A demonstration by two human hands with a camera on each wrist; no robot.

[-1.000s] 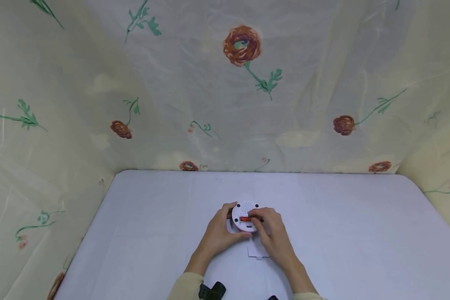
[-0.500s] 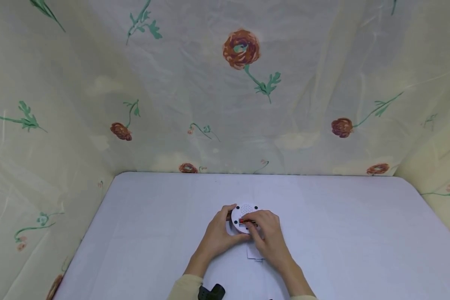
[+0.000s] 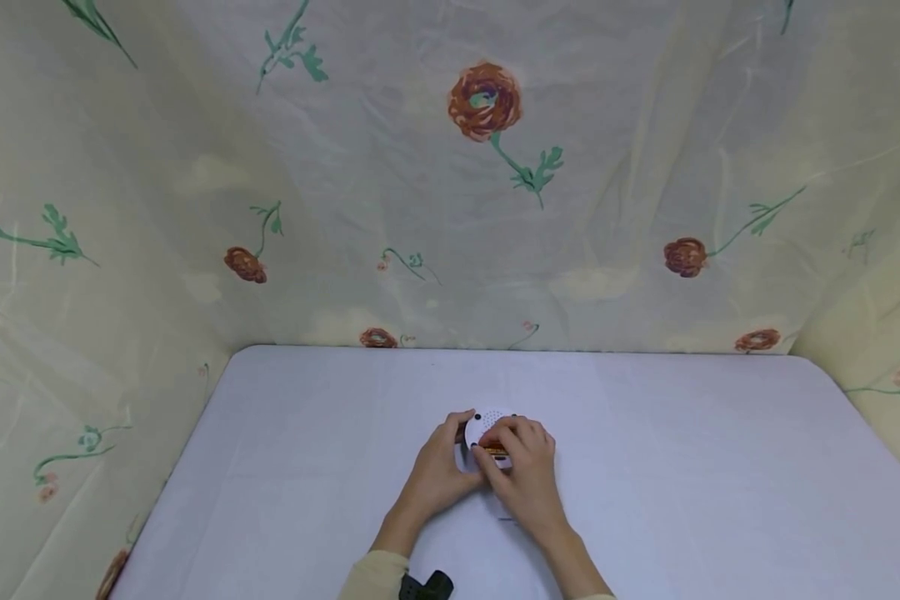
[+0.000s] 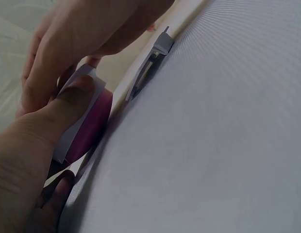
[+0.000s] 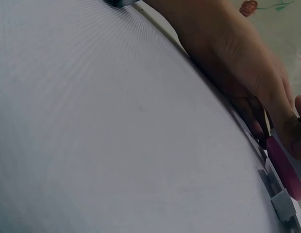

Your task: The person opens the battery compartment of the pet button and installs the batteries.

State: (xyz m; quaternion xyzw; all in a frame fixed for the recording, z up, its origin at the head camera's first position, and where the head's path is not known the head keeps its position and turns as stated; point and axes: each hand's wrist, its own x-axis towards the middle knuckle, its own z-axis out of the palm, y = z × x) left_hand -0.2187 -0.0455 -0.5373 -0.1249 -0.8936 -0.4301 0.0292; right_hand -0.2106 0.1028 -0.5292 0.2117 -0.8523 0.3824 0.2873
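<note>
**A:** What's around you, biggest things first?

**B:** A cream curtain with rust-coloured flowers (image 3: 484, 100) closes off the far side and both flanks. Below it is the white table (image 3: 720, 467), which takes up the near half of what I see. Both my arms come in from the near edge, and there is a small black object (image 3: 427, 586) at my left sleeve, right at the bottom of the head view.

**A:** And the hands?

**B:** They meet near the middle of the table, a little toward me. My left hand (image 3: 437, 475) is curled round the left rim of a small round white device (image 3: 487, 423), thumb on its edge. In the left wrist view that thumb presses a white rim with a pink band under it. My right hand (image 3: 527, 479) lies over the right and near part of the device, fingertips bent down onto a red battery (image 3: 496, 450) in the open slot. Whether they pinch it or only press on it, I cannot tell.

**A:** Is the device lifted?

**B:** It sits on the table between my hands, face down, with little speaker holes and dark feet showing at its far edge.

**A:** Anything smaller?

**B:** A flat white cover piece (image 4: 153, 63) lies on the table just near of the device, mostly hidden under my right hand in the head view.
</note>
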